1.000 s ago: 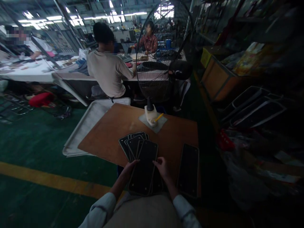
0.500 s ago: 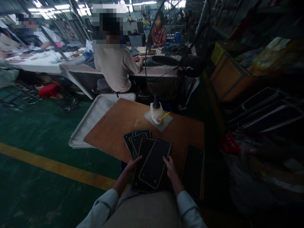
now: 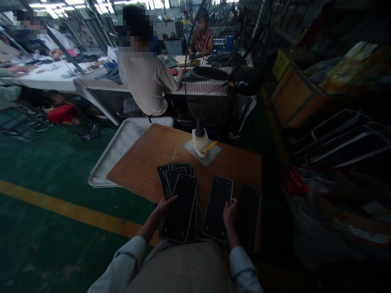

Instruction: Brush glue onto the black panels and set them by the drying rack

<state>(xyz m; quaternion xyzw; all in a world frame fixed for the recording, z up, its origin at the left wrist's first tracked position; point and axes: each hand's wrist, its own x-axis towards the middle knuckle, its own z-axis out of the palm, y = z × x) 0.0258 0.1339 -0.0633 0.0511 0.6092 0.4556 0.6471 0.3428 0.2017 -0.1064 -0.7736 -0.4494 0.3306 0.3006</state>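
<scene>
My left hand (image 3: pixel 165 204) grips the left edge of a black rectangular panel (image 3: pixel 180 209) with rounded corners, a pale rim and small dots near its ends. Its thumb lies on top, and the fingers are hidden underneath. Beneath that panel, several similar panels (image 3: pixel 161 173) lie fanned out in an overlapping pile. My right hand (image 3: pixel 230 212) is closed on the right edge of another black panel (image 3: pixel 217 207), apart from the pile. Just to the right, one more panel (image 3: pixel 249 215) lies along the edge of the brown board (image 3: pixel 137 156).
A white bottle with a dark cap (image 3: pixel 200 140) and a yellow stick stands on a pale sheet (image 3: pixel 210 158). White trays (image 3: pixel 106 150) are at the left. A caged fan (image 3: pixel 207 89) stands ahead, near a seated co-worker (image 3: pixel 143 81). Bags (image 3: pixel 317 215) fill the right side.
My right hand has moved right with one panel, off the pile to beside the rightmost panel. The left hand has shifted slightly left with the panel below it.
</scene>
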